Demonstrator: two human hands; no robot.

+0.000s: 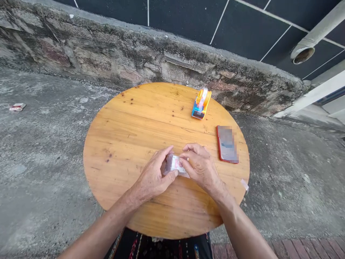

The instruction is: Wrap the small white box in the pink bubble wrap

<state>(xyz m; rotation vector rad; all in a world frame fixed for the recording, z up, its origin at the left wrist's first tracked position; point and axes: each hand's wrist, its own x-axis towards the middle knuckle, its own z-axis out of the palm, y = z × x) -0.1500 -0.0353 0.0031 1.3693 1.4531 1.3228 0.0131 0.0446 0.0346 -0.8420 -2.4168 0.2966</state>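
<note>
A small package [175, 163] in clear, crinkled plastic, with a white face and red print, rests low over the near middle of the round wooden table [129, 129]. My left hand [152, 176] is closed around its left side, thumb along the near edge and fingers behind. At the package's right end, my right hand [201, 167] has thumb and index finger pinched together. Whether that pinch holds the wrapping or a bit of tape is too small to tell. The fingers partly cover the package.
A yellow and blue tape dispenser [201, 104] stands at the table's far right. Nearer lies a phone in a red case [219, 144]. A strip of clear tape [244, 185] hangs off the right edge. A stone wall [129, 61] runs behind the table.
</note>
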